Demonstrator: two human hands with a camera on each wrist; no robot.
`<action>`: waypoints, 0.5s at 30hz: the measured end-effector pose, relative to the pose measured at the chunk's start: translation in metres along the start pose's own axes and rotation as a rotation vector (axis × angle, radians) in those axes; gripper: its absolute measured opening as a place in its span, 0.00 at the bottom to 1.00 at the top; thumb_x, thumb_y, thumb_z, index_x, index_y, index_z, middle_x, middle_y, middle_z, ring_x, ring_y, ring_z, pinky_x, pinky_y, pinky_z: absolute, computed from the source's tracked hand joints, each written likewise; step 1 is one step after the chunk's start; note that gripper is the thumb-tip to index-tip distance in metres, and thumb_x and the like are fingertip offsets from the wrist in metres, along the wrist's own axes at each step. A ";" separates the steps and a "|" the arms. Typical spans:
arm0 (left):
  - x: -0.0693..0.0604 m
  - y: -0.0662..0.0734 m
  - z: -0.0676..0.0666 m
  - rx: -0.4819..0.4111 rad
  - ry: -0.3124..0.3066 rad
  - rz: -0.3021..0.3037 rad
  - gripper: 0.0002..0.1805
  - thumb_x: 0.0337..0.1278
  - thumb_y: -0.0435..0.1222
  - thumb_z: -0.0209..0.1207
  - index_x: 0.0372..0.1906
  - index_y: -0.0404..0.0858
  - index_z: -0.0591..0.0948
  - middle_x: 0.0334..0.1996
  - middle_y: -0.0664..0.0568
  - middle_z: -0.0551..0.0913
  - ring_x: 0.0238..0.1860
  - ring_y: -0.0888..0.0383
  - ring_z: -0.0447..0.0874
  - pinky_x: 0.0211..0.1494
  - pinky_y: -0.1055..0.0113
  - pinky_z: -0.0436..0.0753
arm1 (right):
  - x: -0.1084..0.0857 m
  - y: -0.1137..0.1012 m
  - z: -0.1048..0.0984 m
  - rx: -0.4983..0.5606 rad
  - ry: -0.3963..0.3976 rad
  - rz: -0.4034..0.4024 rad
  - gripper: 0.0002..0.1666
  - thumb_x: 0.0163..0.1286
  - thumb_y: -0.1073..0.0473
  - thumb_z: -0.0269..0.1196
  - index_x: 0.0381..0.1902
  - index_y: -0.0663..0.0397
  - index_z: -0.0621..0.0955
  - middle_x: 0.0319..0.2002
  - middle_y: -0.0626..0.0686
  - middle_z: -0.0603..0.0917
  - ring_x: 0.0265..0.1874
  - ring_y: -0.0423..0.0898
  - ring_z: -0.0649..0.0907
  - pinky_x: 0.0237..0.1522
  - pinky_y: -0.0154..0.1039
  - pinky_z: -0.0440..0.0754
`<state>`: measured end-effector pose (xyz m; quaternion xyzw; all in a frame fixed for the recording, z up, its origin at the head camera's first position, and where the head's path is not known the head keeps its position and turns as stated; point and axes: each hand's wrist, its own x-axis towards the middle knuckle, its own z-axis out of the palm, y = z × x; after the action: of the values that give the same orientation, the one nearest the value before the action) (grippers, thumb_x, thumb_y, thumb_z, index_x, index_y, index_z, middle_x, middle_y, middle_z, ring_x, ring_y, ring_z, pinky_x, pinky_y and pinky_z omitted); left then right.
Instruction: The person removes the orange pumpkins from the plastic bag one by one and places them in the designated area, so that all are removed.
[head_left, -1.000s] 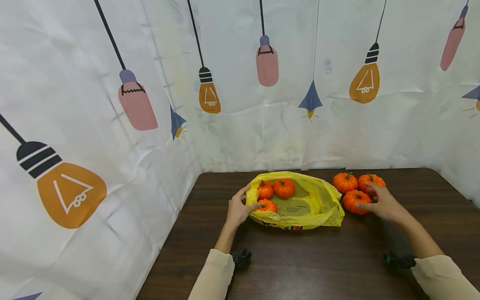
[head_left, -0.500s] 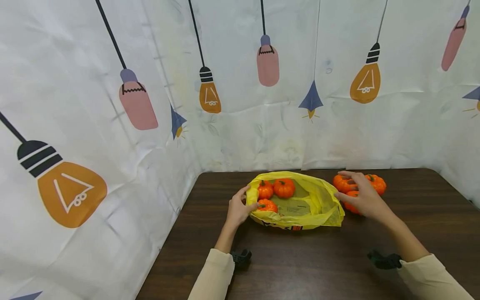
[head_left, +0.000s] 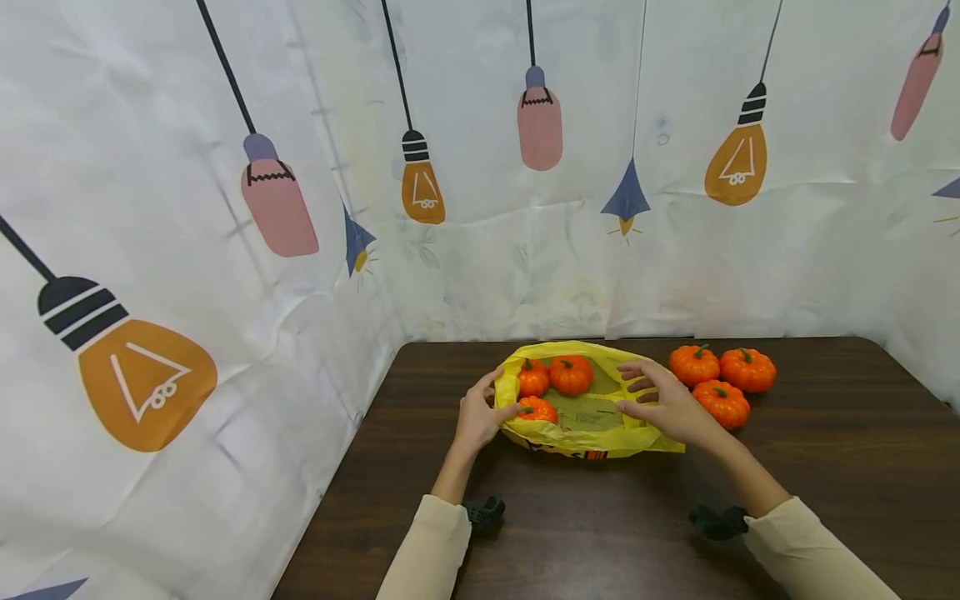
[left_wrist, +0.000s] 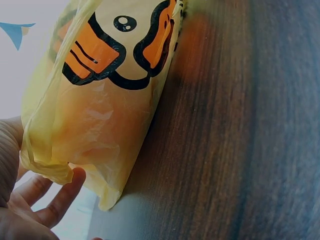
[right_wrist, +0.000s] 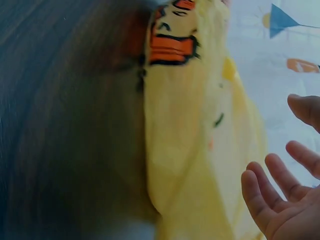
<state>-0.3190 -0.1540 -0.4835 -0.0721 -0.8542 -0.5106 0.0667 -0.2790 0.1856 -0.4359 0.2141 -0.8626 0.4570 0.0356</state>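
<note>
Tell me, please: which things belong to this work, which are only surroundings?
Apparently for the job:
left hand
right hand
yellow plastic bag
three orange pumpkins inside it
three orange pumpkins beside it

Surroundings:
dark brown table
lamp-printed wall sheet

Plastic bag (head_left: 633, 442): lay on the table (head_left: 585, 517), backdrop sheet (head_left: 487, 283) at twelve o'clock.
Bagged pumpkins (head_left: 571, 377): three sat inside, from eight to eleven.
Left hand (head_left: 477, 414): was at the rim, nine o'clock.
Right hand (head_left: 670, 407): was over the three o'clock side.
Loose pumpkins (head_left: 722, 405): three lay clustered outside, between two and three.
</note>
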 end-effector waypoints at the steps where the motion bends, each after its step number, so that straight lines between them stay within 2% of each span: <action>1: 0.000 0.000 0.000 -0.003 -0.002 0.000 0.41 0.53 0.40 0.73 0.74 0.49 0.73 0.42 0.43 0.88 0.19 0.62 0.72 0.29 0.68 0.75 | 0.002 0.002 0.004 0.011 -0.010 0.004 0.35 0.71 0.53 0.68 0.71 0.58 0.70 0.65 0.63 0.75 0.59 0.63 0.79 0.60 0.63 0.78; 5: 0.000 0.001 0.000 -0.012 -0.008 0.001 0.41 0.54 0.39 0.73 0.74 0.50 0.73 0.42 0.44 0.87 0.15 0.61 0.67 0.27 0.68 0.73 | 0.010 0.009 0.017 0.038 -0.035 -0.003 0.35 0.70 0.54 0.69 0.70 0.59 0.71 0.64 0.65 0.75 0.59 0.66 0.79 0.60 0.63 0.78; 9: -0.001 0.002 0.001 -0.004 -0.006 0.005 0.40 0.54 0.38 0.73 0.74 0.49 0.72 0.40 0.45 0.87 0.17 0.62 0.70 0.27 0.68 0.73 | 0.018 0.012 0.029 0.016 -0.043 -0.002 0.38 0.68 0.51 0.70 0.70 0.61 0.72 0.65 0.68 0.74 0.60 0.67 0.78 0.57 0.63 0.79; 15: -0.002 0.003 0.000 0.019 0.002 0.012 0.40 0.54 0.38 0.73 0.74 0.49 0.72 0.38 0.48 0.85 0.23 0.61 0.73 0.27 0.69 0.73 | 0.036 0.020 0.042 -0.003 -0.073 0.096 0.43 0.68 0.48 0.71 0.74 0.58 0.69 0.72 0.67 0.67 0.64 0.69 0.73 0.58 0.62 0.78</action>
<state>-0.3167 -0.1522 -0.4810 -0.0761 -0.8586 -0.5020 0.0714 -0.3141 0.1498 -0.4666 0.1890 -0.8733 0.4488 -0.0173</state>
